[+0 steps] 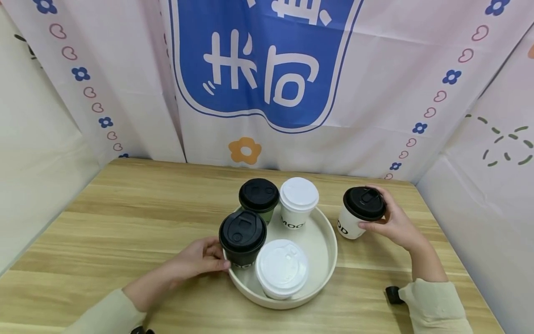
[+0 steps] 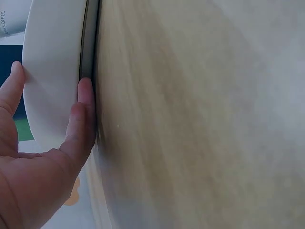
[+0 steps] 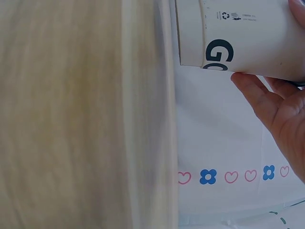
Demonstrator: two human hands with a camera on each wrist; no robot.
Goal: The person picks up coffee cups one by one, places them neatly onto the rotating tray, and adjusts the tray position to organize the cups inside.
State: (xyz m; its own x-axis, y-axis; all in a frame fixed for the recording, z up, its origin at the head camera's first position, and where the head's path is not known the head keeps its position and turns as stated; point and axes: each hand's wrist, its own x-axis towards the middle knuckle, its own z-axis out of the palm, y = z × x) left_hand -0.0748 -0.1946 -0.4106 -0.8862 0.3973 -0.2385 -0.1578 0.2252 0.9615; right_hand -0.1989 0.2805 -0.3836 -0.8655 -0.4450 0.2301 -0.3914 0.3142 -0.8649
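My right hand [image 1: 394, 222] grips a white paper cup [image 1: 349, 225] with a black lid, to the right of the round cream tray [image 1: 327, 273]. In the right wrist view the cup [image 3: 257, 36] has its base close to the tabletop; whether they touch I cannot tell. At the tray's left rim is my left hand [image 1: 200, 257], holding it with the thumb at the upper edge and fingers low on the tray wall [image 2: 52, 71]. On the tray stand a black cup [image 1: 243, 239], a green cup with a black lid [image 1: 258, 195] and two white-lidded cups [image 1: 299, 197].
A wooden table [image 1: 137, 218] carries everything. Behind it hangs a white cloth [image 1: 375, 116] with a blue printed panel, and pale cloth walls flank both sides. A small black object [image 1: 393, 295] shows beside the right sleeve.
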